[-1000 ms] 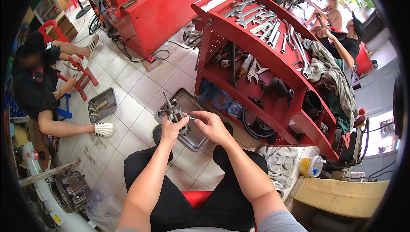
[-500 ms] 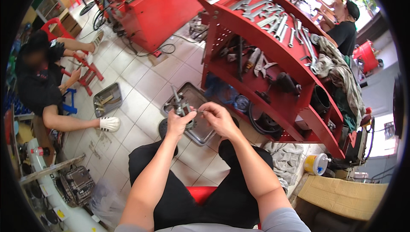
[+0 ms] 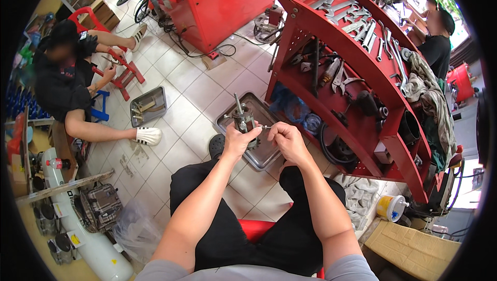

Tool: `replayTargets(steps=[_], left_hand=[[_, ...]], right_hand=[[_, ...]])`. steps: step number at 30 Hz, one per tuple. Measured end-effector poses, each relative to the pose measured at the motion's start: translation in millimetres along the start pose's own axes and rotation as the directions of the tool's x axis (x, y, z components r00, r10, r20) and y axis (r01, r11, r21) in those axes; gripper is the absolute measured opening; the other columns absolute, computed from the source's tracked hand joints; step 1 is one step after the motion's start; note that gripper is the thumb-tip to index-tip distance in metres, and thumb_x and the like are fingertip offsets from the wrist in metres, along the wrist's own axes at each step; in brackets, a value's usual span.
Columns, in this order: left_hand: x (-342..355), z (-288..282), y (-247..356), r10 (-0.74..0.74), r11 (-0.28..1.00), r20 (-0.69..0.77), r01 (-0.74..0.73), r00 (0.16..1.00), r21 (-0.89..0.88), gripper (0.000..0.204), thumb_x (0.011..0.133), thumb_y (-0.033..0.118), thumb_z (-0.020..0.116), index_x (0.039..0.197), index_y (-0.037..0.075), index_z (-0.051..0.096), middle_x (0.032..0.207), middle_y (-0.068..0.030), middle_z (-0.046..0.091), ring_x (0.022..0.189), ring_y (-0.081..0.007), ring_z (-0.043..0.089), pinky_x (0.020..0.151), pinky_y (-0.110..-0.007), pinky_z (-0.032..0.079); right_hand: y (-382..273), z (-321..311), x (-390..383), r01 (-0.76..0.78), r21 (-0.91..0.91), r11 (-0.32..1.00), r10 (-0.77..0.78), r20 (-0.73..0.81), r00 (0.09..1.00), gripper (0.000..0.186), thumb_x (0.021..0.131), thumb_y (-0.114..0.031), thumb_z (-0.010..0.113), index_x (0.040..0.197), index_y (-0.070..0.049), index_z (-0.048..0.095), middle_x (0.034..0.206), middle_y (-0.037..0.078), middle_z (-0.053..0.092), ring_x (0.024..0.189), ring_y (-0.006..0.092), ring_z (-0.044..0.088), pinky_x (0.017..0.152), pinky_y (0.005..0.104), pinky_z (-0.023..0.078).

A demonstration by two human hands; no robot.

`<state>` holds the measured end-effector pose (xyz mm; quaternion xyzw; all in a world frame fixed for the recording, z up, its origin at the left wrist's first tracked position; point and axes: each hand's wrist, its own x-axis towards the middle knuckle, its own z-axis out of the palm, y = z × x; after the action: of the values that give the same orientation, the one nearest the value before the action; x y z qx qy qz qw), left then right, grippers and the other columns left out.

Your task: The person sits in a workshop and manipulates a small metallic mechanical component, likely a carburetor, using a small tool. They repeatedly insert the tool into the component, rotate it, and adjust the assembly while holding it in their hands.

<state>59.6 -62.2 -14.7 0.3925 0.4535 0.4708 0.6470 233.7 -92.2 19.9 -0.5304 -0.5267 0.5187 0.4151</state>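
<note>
A workshop with a floor of pale square tiles [image 3: 191, 105], seen from above by a seated person in black trousers [image 3: 212, 193]. Take the metal part [image 3: 243, 121] in the person's hands as the centre of a clock. It is a grey, roughly cylindrical piece with a rod pointing toward 11 o'clock, held above a shallow metal tray [image 3: 265, 158] on the floor.

The left hand [image 3: 239, 142], at 6 o'clock, is wrapped around the part, thumb on the near side. The right hand [image 3: 287, 141], at 4 o'clock, has its fingers curled and drawn together, pinching a thin pale piece [image 3: 265, 127] whose other end is beside the left thumb; whether it touches the part cannot be told.

At 12 o'clock stands a big red machine [image 3: 222, 12]. At 2 o'clock is a red cart [image 3: 357, 63], its top spread with wrenches [image 3: 368, 31]; grey rags [image 3: 432, 89] hang at its far end. At 4 o'clock are a white and yellow bucket [image 3: 385, 207] and a cardboard sheet [image 3: 414, 247]. At 9 o'clock, a smaller tray [image 3: 158, 94] holds a few pieces, and beyond it sits a co-worker in black [image 3: 57, 84]. At 8 o'clock lies a white tank [image 3: 88, 234].
</note>
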Motion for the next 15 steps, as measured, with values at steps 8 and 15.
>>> replayTargets(steps=[8, 15], left_hand=[[1, 0, 1, 0.009, 1.0, -0.012, -0.009, 1.0, 0.013, 0.025, 0.075, 0.01, 0.079, 0.094, 0.002, 0.065, 0.085, -0.0028, 0.068, 0.077, -0.0096, 0.062, 0.072, -0.026, 0.05], [0, -1, 2, 0.017, 1.0, -0.041, -0.017, 0.999, -0.003, 0.025, 0.075, 0.01, 0.08, 0.094, 0.002, 0.065, 0.086, -0.0023, 0.067, 0.076, -0.0095, 0.062, 0.072, -0.025, 0.05]], right_hand=[[-1, 1, 1, -0.056, 0.002, 0.998, 0.056, 0.012, 0.998, 0.02, 0.086, 0.005, 0.046, 0.093, 0.001, 0.064, 0.085, 0.005, 0.059, 0.065, 0.0106, 0.055, 0.058, 0.0265, 0.046], [-21, 11, -1, -0.064, 0.119, 0.991, 0.073, -0.072, 0.995, 0.017, 0.093, 0.0, 0.048, 0.098, 0.001, 0.063, 0.086, 0.004, 0.062, 0.063, 0.0085, 0.054, 0.056, 0.0223, 0.046]])
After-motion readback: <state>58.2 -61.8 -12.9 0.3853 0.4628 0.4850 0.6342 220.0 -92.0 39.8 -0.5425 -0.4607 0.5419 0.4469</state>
